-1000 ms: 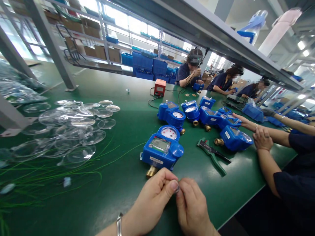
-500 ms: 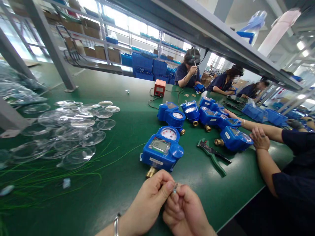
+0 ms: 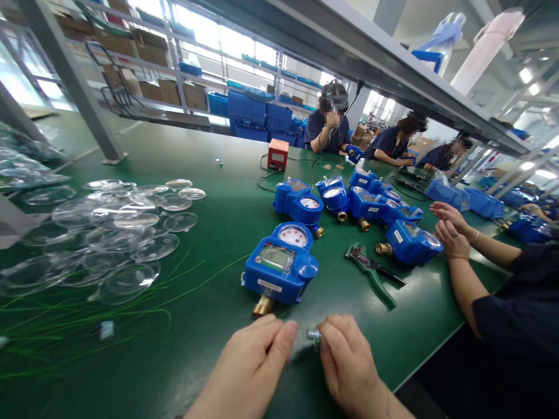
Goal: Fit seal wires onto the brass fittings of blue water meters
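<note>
In front of me my right hand [image 3: 349,361] pinches a small, pale, clear-looking wire seal [image 3: 313,334], whose far side the fingers hide. My left hand [image 3: 257,364] is closed, thumb against forefinger, on a thin wire [image 3: 302,330] that runs across the gap to the seal. Just beyond my hands stands a blue water meter [image 3: 279,267] with a grey display, a round white dial and a brass fitting [image 3: 263,306]. The fitting is close to my left fingers.
Clear round covers [image 3: 113,233] and green wires [image 3: 144,308] lie left, with a pale seal [image 3: 106,330]. Green-handled pliers [image 3: 373,273] lie right, near more blue meters [image 3: 305,203]. A co-worker's hands [image 3: 452,233] are beside a meter. A red box [image 3: 278,155] stands behind.
My hands have moved apart, so the seal and a stretch of wire now show between them. The co-worker's far hand has drawn back from the meters.
</note>
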### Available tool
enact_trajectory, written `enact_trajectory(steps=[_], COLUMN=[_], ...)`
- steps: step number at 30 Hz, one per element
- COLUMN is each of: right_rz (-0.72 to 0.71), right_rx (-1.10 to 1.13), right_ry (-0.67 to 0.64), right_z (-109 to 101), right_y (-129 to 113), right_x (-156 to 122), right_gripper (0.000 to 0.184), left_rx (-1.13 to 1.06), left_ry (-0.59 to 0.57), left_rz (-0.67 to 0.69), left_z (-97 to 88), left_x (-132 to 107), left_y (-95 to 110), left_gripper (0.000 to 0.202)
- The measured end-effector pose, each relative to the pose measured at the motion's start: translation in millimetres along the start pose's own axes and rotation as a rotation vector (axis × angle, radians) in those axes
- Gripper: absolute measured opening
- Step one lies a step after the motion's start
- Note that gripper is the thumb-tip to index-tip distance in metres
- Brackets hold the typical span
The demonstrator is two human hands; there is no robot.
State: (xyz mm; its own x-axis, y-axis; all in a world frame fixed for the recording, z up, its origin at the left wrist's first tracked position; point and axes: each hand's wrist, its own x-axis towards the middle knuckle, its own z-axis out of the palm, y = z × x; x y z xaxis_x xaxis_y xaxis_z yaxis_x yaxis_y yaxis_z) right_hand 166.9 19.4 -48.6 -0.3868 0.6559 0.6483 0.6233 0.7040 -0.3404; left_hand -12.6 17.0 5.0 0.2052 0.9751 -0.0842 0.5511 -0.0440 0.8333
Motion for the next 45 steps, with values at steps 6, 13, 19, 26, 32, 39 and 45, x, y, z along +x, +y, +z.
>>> enact_trajectory(steps=[6,13,19,26,32,39,45], right_rz=[-0.255,-0.375,-0.296,0.67,0.077,0.363,0.169], right_rx=[-0.16,-0.209,-0.164,0.727,0.063,0.113,0.2], right_ry=[-0.094,-0.147,-0.115,-0.381,-0.152,-0.165,-0.14], right_z=[-3.2,-2.2,4.3,19.9,7.3,11.3,13.9], right_y=[-1.2,-0.7,-7.1,-20.6,-19.2,-21.8,-13.8], right_x=[-2.3,-4.9,-7.2,-5.7,-4.6,2.1,-13.5], right_gripper=[0.022,0.028,0.021,0.028,0.025,0.052,0.022], left_rx=[-0.271,-0.59,-0.498,-0.158,-0.265,-0.099,-0.221], left_ry=[-0.286,-0.283,-0.191,-0.116,-0.152,-0.088,-0.09], left_rz=[-0.294,-0.551,-0.359,-0.086,-0.148,-0.014,-0.077], left_z=[10.2,28.4,34.5,29.0,26.3,28.5,28.5], left_x=[-1.7,-15.4,-10.9,-10.3,-10.4,-8.5,-6.2], left_y=[5.4,-3.4,-8.3,-10.6,-6.0,-8.8,-10.5], left_gripper=[0.059,0.06,0.045,0.035,0.038,0.037,0.04])
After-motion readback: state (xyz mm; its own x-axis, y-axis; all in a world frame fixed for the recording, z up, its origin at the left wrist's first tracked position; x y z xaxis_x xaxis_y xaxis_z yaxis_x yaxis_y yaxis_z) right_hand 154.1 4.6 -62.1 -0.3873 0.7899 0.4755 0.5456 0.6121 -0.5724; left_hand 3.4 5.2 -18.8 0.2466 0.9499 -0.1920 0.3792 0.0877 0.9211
